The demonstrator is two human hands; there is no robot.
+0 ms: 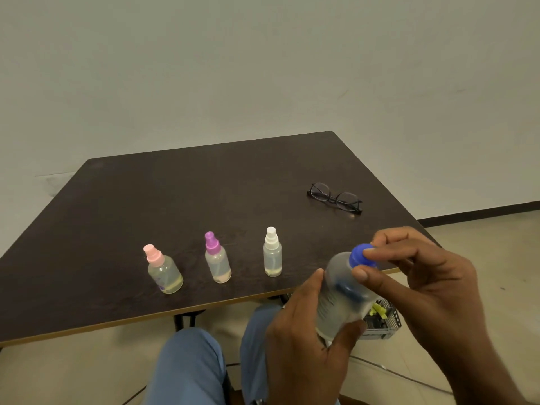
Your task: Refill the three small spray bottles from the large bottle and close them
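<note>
Large bottle (336, 299): I judge it light, squashy, slick; left hand (304, 340) clasps its body
Blue cap (361, 254): right hand (420, 276) pinches it

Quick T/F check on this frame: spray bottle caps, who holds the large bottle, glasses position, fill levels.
1. All three small spray bottles have their caps on. True: pink-capped bottle, purple-capped bottle, white-capped bottle.
2. The large bottle stands on the table. False: the left hand holds it off the table's edge.
3. The right hand pinches the blue cap. True.
4. The glasses lie between the spray bottles. False: farther back, to the right.
</note>
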